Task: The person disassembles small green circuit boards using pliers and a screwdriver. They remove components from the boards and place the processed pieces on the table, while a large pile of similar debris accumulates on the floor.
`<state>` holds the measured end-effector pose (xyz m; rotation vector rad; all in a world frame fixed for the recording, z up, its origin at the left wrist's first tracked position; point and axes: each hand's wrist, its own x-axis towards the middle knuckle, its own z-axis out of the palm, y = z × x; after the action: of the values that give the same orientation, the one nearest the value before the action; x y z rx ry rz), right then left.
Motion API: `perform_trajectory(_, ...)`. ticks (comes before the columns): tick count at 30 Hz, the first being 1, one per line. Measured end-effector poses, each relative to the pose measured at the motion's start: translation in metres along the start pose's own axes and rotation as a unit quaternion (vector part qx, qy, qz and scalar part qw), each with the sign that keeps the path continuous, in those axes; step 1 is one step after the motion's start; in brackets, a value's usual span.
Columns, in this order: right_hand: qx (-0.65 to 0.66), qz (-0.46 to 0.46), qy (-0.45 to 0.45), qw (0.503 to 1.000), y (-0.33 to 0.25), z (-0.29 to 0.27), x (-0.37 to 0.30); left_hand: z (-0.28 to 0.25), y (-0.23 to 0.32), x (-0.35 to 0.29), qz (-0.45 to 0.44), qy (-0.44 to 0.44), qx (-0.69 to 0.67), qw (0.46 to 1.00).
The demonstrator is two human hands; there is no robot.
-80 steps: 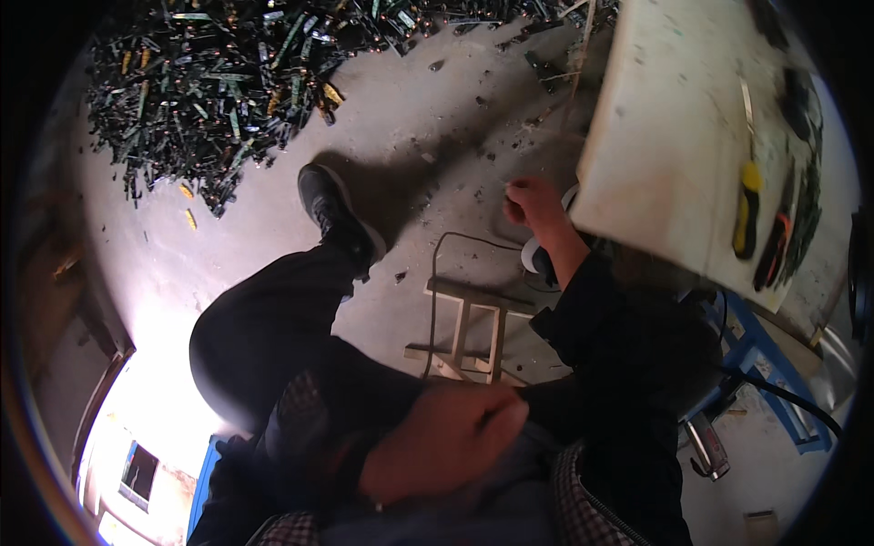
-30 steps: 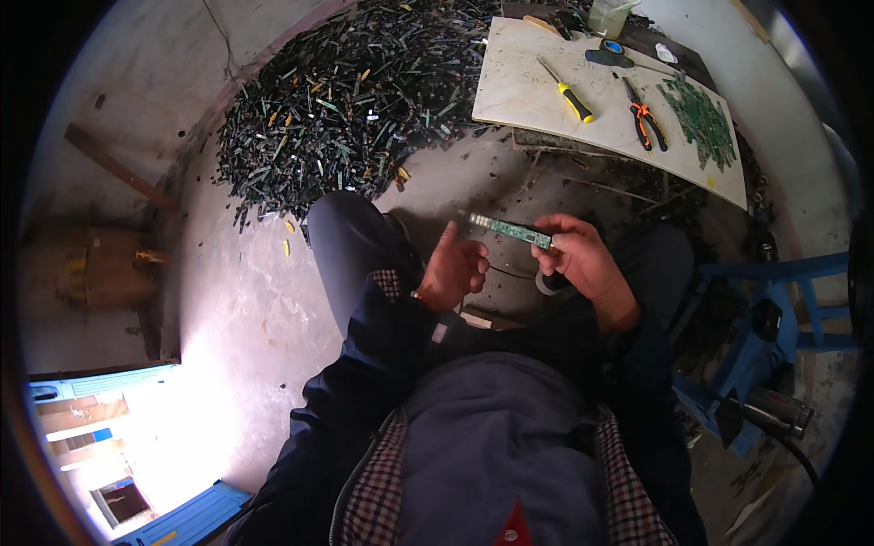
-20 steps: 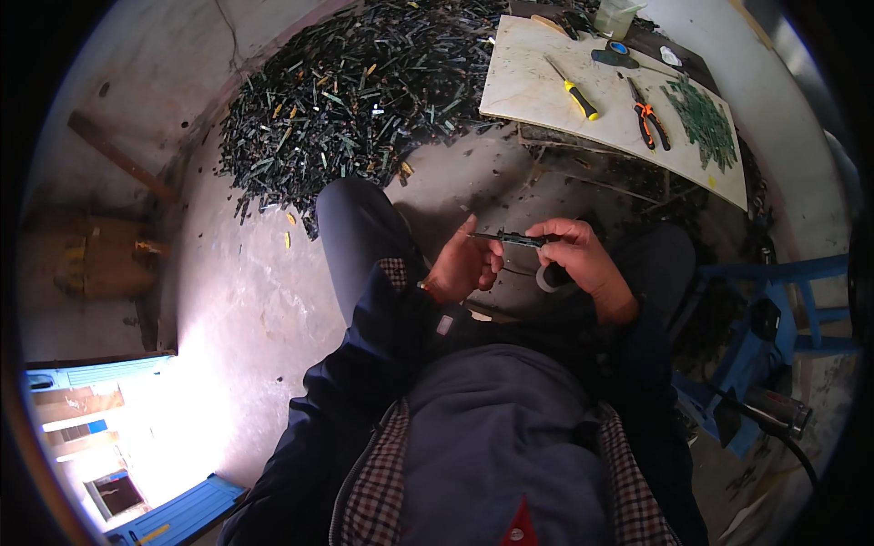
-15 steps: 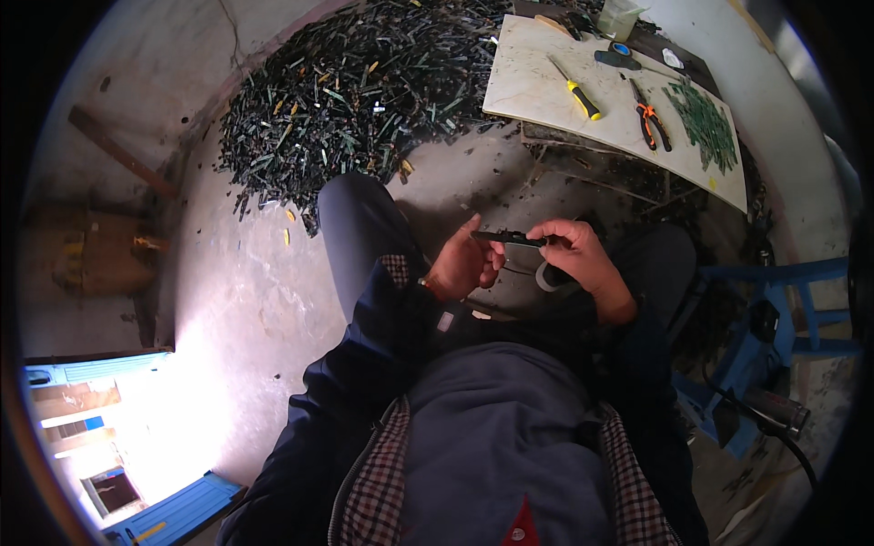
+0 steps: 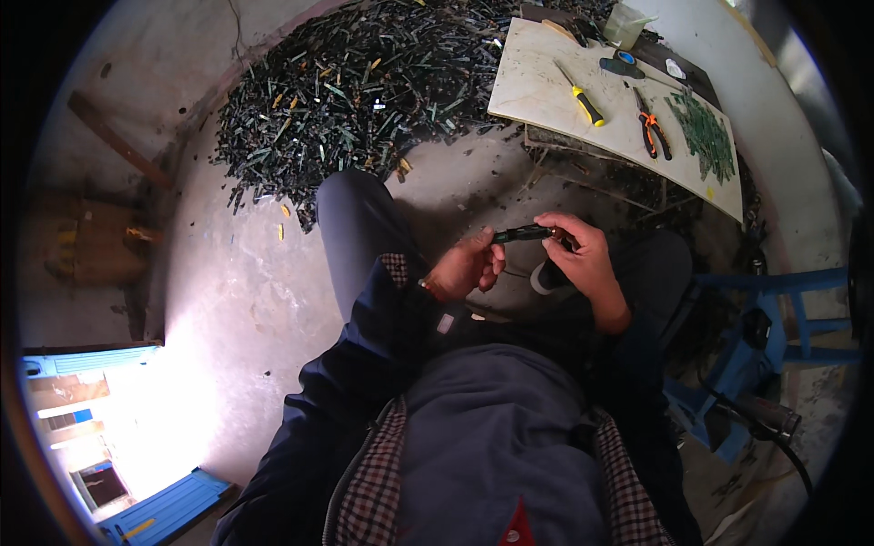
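Between my hands, above my lap, is a narrow dark strip [image 5: 522, 234] with a greenish tint, lying nearly level. My left hand [image 5: 462, 266] pinches its left end between thumb and finger, the other fingers curled below. On the strip's right end my right hand [image 5: 587, 259] is closed, thumb and forefinger bent around it; a small brownish bit shows at those fingertips, too small to name. Beyond, a pale board [image 5: 537, 68] carries a yellow-handled screwdriver [image 5: 587, 106], orange-and-black pliers [image 5: 653, 135] and a pile of thin green strips [image 5: 706, 136].
A large heap of dark strips [image 5: 337, 100] covers the floor ahead and to the left. On the board's far side are a cloudy plastic cup [image 5: 625, 25] and a blue-and-black roundish thing [image 5: 623, 62]. A blue stool [image 5: 783, 318] with a metal cylinder and cable stands at right.
My left thumb has closed down onto the strip's end. The right fingers have shifted and opened slightly around the other end, and more green shows on the strip.
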<state>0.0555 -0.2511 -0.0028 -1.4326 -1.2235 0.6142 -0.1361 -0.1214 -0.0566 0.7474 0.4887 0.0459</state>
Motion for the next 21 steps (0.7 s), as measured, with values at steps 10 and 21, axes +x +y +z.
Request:
perform_trajectory(10,0.108,0.003,-0.012,0.994,-0.018,0.013,-0.015,0.008,0.002,-0.004,-0.008,0.015,0.005,1.000)
perform_trajectory(21,0.221,0.098,0.039,0.970,0.003,0.003,-0.012,0.010,0.002,0.001,0.012,-0.001,0.004,1.000)
